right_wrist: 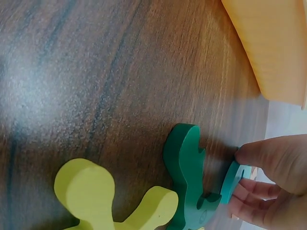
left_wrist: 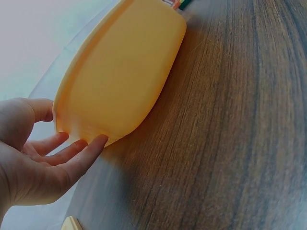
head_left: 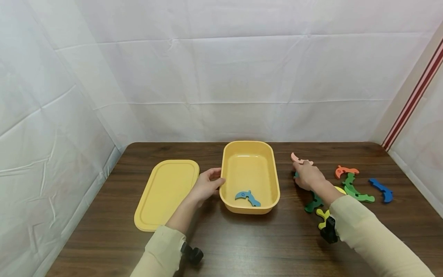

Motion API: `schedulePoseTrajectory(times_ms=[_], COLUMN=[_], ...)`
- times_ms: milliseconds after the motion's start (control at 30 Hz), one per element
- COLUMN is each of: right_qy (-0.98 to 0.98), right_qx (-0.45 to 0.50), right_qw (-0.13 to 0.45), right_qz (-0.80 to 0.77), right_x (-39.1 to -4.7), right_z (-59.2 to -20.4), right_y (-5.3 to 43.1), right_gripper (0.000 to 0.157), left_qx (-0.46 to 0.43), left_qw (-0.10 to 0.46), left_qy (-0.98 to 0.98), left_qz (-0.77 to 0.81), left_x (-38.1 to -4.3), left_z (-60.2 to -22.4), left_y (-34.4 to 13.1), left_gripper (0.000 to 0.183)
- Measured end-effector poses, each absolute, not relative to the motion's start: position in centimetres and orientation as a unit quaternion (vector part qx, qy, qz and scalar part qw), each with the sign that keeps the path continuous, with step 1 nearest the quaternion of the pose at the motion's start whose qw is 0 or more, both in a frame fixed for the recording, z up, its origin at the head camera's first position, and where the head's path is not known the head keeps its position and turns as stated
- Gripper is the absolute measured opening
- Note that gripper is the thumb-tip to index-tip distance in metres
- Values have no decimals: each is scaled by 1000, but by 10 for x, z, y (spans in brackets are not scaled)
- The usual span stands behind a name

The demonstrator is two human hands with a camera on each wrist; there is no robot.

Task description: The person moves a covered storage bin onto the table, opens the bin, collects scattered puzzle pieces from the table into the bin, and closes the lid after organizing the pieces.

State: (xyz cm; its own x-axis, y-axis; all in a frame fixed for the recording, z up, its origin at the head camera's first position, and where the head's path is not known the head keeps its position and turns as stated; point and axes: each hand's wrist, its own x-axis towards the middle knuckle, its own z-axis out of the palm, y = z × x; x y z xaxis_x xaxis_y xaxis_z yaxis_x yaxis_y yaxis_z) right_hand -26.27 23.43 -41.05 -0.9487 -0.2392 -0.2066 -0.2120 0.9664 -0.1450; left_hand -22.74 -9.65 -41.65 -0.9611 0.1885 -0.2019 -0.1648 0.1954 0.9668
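Left hand (head_left: pixel 204 186): loosely bent, thumb at the rim and fingertips against the outer wall of a yellow rectangular plastic bin (head_left: pixel 249 210) with rounded corners, holding its left side. Right hand (head_left: pixel 308 176): thumb and fingers drawn in to the width of a small flat teal piece (right_wrist: pixel 228 184), pinching it right of the bin; whether it is off the dark wood-grain table (head_left: pixel 242 246) cannot be told, the hand covering much of it. Just beyond: a pale pink curved piece (head_left: pixel 301 160). Nearer the wearer: a dark green notched piece (head_left: pixel 314 204) and a yellow branched piece (head_left: pixel 322 217). Inside the bin, near end: one blue-grey curved piece (head_left: pixel 248 197).
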Motion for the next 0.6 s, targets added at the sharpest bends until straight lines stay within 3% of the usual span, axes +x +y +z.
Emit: schedulePoseTrajectory(times_ms=[600], right_qy=[984], right_qx=[-154], right_qw=[84], right_qz=[-43], right_x=[-261], right_z=[-415], right_y=[237], right_gripper=[26], left_qx=[16], left_qw=[144], left_qy=[752], left_qz=[643], left_x=[-224], left_z=[-411], left_y=[-96], left_gripper=[45])
